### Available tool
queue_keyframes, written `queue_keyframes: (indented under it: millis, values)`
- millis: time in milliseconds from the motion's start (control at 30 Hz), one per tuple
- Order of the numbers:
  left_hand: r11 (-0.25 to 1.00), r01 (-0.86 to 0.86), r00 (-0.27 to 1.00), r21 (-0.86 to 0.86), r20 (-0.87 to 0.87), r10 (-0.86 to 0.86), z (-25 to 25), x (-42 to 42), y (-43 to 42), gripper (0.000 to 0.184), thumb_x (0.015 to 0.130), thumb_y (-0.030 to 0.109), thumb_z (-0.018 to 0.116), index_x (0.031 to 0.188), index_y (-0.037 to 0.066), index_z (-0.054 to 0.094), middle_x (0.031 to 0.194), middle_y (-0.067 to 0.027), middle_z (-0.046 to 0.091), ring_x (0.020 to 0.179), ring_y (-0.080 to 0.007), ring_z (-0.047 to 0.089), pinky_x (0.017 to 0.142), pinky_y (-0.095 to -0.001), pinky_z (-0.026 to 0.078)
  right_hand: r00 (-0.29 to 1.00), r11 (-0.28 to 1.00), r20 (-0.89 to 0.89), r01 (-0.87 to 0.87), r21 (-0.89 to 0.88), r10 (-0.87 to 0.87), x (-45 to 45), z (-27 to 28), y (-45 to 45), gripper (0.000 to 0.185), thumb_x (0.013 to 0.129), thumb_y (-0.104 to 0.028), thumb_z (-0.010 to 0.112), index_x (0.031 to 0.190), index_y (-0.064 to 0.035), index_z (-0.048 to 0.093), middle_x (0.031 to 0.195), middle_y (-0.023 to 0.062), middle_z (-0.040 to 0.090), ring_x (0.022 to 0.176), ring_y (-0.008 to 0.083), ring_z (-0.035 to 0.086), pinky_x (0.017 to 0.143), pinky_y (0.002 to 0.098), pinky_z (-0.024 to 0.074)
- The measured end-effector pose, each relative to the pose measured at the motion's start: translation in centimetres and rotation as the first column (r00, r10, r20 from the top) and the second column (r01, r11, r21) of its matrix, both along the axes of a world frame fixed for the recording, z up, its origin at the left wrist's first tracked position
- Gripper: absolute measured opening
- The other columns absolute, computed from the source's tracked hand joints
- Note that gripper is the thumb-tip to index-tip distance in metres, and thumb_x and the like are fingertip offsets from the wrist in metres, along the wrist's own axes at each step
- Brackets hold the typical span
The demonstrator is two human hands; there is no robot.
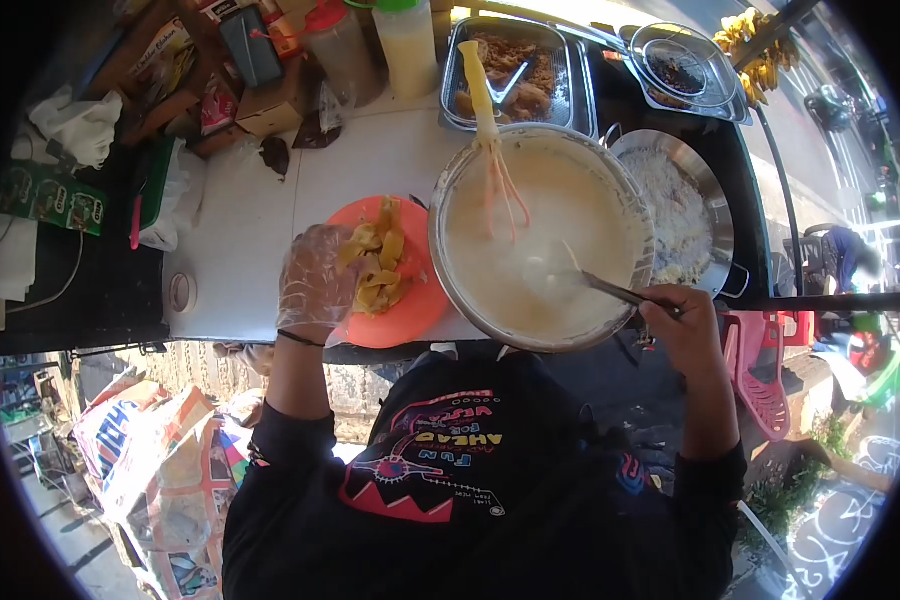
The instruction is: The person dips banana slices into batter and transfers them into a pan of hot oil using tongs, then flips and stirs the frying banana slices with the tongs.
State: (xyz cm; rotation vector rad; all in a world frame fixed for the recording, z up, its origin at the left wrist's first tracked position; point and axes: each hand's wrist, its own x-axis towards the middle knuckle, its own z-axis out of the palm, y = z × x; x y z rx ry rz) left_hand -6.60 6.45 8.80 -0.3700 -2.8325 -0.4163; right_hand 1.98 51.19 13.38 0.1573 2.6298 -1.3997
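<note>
My left hand (317, 277), in a clear plastic glove, is at the left side of an orange plate (425, 305). Its fingers are closed on the edge of a heap of yellow banana pieces (378, 265). To the right stands a large metal pot (450, 285) of pale batter (510, 275). My right hand (682, 325) is wrapped round the dark handle of a long metal utensil (615, 290), whose far end dips into the batter; its shape there is hidden. A whisk (492, 140) with a yellow handle leans in the pot at the far side.
Right of the pot is a wide pan of bubbling oil (675, 200). Behind stand a metal tray of browned food (515, 60) with tongs and a strainer (685, 70). Bottles (407, 50) and cardboard boxes (270, 105) line the back left. Bananas (755, 50) hang at upper right.
</note>
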Motion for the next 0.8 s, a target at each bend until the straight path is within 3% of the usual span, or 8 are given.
queue_keyframes:
  millis: [100,233,333,400,533,600,733,800]
  values:
    - [0.999,0.015,0.993,-0.028,0.114,-0.012,-1.7,-1.4,-1.3,0.033,0.073,0.019,0.078,0.101,0.005,0.068,0.101,-0.0159,0.066,0.098,-0.0351,0.063,0.091,-0.0427,0.051,0.932,0.79,0.129,0.357,-0.499,-0.34,2.3,-1.4,2.8,0.017,0.093,-0.005,0.064,0.105,0.0053,0.069,0.069,0.0016,0.06,0.056,0.0051,0.048,0.05,0.0205,0.0348]
    - [0.99,-0.038,0.932,-0.135,0.353,0.084,-1.5,-2.5,0.9,0.04,0.068,0.027,0.08,0.1,0.006,0.069,0.101,-0.0164,0.066,0.097,-0.0347,0.063,0.088,-0.0433,0.052,0.876,0.669,0.061,0.408,-0.621,-0.478,2.5,-1.0,8.5,0.019,0.094,-0.008,0.064,0.106,0.0054,0.069,0.068,0.0003,0.058,0.056,0.0046,0.047,0.049,0.0211,0.0333]
    - [0.959,-0.112,0.941,-0.261,0.283,0.187,-1.4,-1.7,2.1,0.031,0.075,0.027,0.075,0.096,0.005,0.069,0.096,-0.0177,0.067,0.094,-0.0355,0.064,0.085,-0.0441,0.052,0.869,0.811,0.02,0.469,-0.351,-0.494,1.4,-2.9,13.9,0.02,0.093,-0.011,0.065,0.101,0.0062,0.071,0.069,0.0015,0.061,0.059,0.0067,0.054,0.054,0.0224,0.0407]
    - [0.898,-0.059,0.941,-0.436,0.275,0.196,-3.8,-2.0,0.7,0.026,0.087,0.03,0.065,0.104,0.01,0.069,0.108,-0.0123,0.069,0.104,-0.0321,0.063,0.094,-0.0403,0.051,0.928,0.926,0.012,0.37,0.079,-0.372,0.5,-6.4,15.5,0.024,0.089,-0.017,0.068,0.096,0.0051,0.073,0.068,0.0071,0.066,0.063,0.0138,0.062,0.058,0.0293,0.047]
    - [0.871,-0.135,0.971,-0.472,0.114,0.212,-5.0,-1.4,-0.3,0.024,0.092,0.026,0.059,0.102,0.008,0.07,0.108,-0.0143,0.068,0.104,-0.0346,0.063,0.093,-0.0423,0.05,0.987,0.909,-0.113,0.153,0.388,-0.118,-0.8,-10.3,14.5,0.029,0.085,-0.025,0.064,0.089,0.0019,0.073,0.076,0.017,0.07,0.073,0.0298,0.07,0.066,0.0414,0.0521]
    - [0.885,-0.288,0.858,-0.365,0.313,0.408,0.0,-1.0,2.8,0.026,0.095,0.027,0.056,0.104,0.007,0.071,0.111,-0.0134,0.068,0.105,-0.0335,0.063,0.093,-0.043,0.049,0.997,0.885,-0.053,0.067,0.461,-0.048,-1.9,-11.6,13.6,0.029,0.085,-0.026,0.062,0.086,0.0003,0.073,0.078,0.0187,0.07,0.076,0.0341,0.07,0.068,0.0443,0.0527]
    - [0.862,-0.429,0.83,-0.269,0.259,0.494,3.5,1.3,3.8,0.025,0.095,0.025,0.059,0.107,0.005,0.07,0.111,-0.0123,0.068,0.105,-0.0311,0.063,0.092,-0.0416,0.049,0.984,0.698,-0.031,-0.102,0.708,0.176,-4.2,-14.9,13.4,0.017,0.083,-0.022,0.063,0.078,-0.0084,0.072,0.078,0.0147,0.071,0.079,0.0336,0.071,0.07,0.0447,0.0556]
    - [0.977,-0.208,0.973,0.052,0.109,0.201,4.1,2.3,2.7,0.021,0.095,0.018,0.061,0.109,0.003,0.069,0.11,-0.0127,0.067,0.101,-0.0281,0.064,0.091,-0.0379,0.049,0.968,0.583,0.072,-0.204,0.786,0.241,-4.6,-15.4,14.0,0.017,0.083,-0.021,0.062,0.077,-0.0082,0.072,0.082,0.0139,0.072,0.08,0.032,0.072,0.069,0.045,0.0561]
